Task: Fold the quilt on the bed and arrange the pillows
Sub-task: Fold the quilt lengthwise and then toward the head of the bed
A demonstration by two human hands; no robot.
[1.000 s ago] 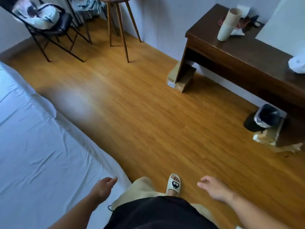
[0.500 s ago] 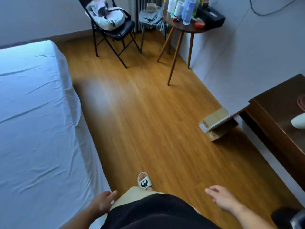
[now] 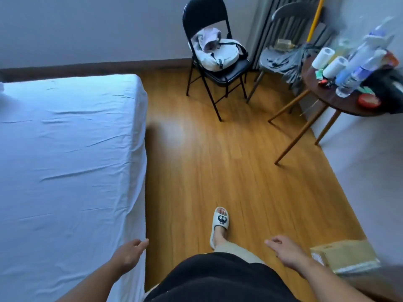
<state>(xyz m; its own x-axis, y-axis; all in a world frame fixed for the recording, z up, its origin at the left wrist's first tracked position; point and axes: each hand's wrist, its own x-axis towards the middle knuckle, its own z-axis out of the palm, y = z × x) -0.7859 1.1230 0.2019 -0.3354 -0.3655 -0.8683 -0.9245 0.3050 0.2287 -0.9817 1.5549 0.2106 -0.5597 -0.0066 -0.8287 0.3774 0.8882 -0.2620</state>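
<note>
The bed [image 3: 65, 160] fills the left side, covered by a wrinkled white sheet. No quilt or pillow shows clearly; a white shape at the far left edge [image 3: 1, 88] is cut off. My left hand [image 3: 130, 253] hangs over the bed's near right edge, fingers relaxed and holding nothing. My right hand [image 3: 283, 250] hangs over the wooden floor, fingers loose and empty. A foot in a white slipper [image 3: 219, 225] steps forward between them.
A black folding chair [image 3: 214, 68] with a white bag stands at the far wall. A grey chair [image 3: 287, 46] with cloth is beside it. A round wooden table [image 3: 340, 99] with bottles and paper rolls stands right. A cardboard box [image 3: 344, 258] lies lower right.
The view has swung left: the dark desk left the frame, the bed and both chairs came into fuller view. Both hands stayed low and empty. The slippered foot stepped forward.
</note>
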